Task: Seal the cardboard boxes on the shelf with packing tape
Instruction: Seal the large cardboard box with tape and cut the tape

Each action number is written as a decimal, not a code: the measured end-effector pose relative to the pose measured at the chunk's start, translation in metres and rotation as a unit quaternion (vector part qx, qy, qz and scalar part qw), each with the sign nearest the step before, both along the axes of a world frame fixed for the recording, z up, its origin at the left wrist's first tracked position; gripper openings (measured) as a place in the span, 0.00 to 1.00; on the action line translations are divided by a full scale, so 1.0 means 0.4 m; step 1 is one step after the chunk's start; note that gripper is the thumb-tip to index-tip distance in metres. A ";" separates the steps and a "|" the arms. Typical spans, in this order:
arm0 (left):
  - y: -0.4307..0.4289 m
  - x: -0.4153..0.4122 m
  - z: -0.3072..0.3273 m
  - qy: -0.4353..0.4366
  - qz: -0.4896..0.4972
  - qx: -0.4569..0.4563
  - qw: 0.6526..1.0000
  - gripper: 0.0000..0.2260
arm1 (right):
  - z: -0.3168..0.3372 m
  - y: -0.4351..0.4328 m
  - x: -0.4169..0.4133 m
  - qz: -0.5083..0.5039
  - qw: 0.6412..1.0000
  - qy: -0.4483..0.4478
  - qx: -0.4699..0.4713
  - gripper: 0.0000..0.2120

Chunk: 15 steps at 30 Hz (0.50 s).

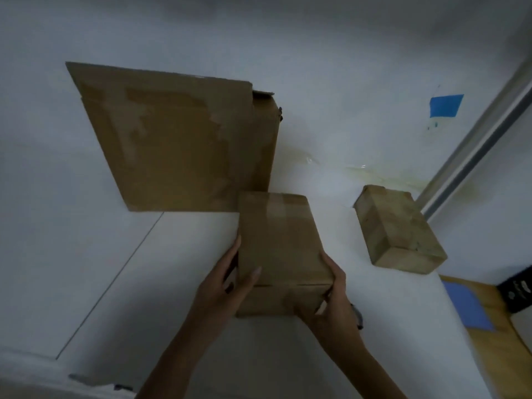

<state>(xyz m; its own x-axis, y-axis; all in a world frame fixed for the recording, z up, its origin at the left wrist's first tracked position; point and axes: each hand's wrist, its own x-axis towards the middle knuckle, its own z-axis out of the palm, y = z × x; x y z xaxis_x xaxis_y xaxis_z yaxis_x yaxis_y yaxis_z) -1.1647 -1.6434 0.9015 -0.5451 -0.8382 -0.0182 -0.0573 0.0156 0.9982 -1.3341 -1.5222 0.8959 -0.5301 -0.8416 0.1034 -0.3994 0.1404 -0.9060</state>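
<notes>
Now both hands, left hand (227, 279) and right hand (335, 295), clasp the box (280, 249).

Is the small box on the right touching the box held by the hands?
Apart. The head view shows bare white shelf between the small box and the held box.

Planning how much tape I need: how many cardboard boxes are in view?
3: a large flat box leaning on the wall, a middle box held by the left hand and right hand, a small box at right.
</notes>
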 end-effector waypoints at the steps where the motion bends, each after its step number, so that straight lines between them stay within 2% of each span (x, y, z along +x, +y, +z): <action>1: 0.011 -0.007 -0.011 0.012 0.018 0.015 1.000 0.41 | -0.006 0.004 -0.011 0.005 1.000 -0.014 -0.006 0.39; 5: 0.039 -0.030 -0.016 0.043 0.049 0.034 0.997 0.31 | -0.004 0.010 -0.033 -0.016 0.998 -0.031 -0.047 0.23; 7: 0.036 -0.034 -0.014 0.050 0.047 0.042 0.997 0.29 | -0.005 0.009 -0.044 -0.029 0.999 -0.020 -0.041 0.18; 11: 0.017 -0.033 -0.013 0.042 0.024 0.045 0.998 0.23 | -0.020 0.007 -0.046 -0.055 0.998 0.000 -0.030 0.20; 15: -0.013 -0.058 -0.016 0.025 0.014 0.024 0.999 0.24 | -0.027 0.018 -0.040 -0.076 0.996 -0.018 -0.045 0.24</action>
<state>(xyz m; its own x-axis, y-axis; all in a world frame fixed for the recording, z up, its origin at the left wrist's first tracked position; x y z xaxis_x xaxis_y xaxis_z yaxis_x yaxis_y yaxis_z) -1.1880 -1.6488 0.8953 -0.5220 -0.8524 -0.0312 -0.0063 -0.0327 0.9994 -1.3501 -1.5150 0.8850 -0.6547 -0.7401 0.1537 -0.3467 0.1134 -0.9311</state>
